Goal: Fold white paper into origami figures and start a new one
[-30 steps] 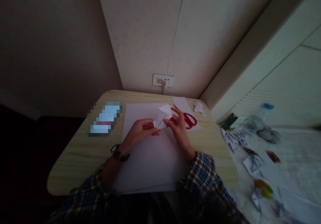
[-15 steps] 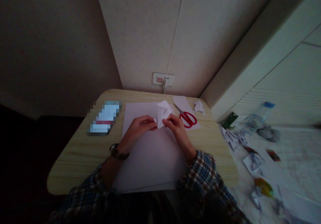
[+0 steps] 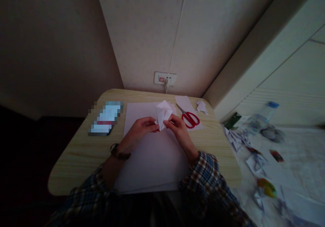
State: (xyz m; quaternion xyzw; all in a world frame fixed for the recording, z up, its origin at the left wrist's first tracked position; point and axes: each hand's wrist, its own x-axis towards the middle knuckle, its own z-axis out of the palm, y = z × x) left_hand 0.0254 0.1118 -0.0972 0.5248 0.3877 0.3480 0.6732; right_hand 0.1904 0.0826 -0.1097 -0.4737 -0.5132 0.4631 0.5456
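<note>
A small folded white paper piece (image 3: 164, 113) is held up above a large white sheet (image 3: 149, 149) on the wooden table (image 3: 76, 152). My left hand (image 3: 141, 129) pinches its lower left edge, fingers closed. My right hand (image 3: 179, 129) pinches its lower right side, fingers closed too. A watch sits on my left wrist. Both sleeves are plaid.
Red-handled scissors (image 3: 189, 118) lie on a small paper just right of my hands. A folded paper figure (image 3: 201, 106) sits at the table's far right corner. A blurred flat object (image 3: 106, 117) lies at left. Paper scraps and a bottle (image 3: 266, 113) litter the surface at right.
My right hand drew back from over the scissors and closed on the folded paper. Both hands have turned the piece slightly and lifted it a little away from me.
</note>
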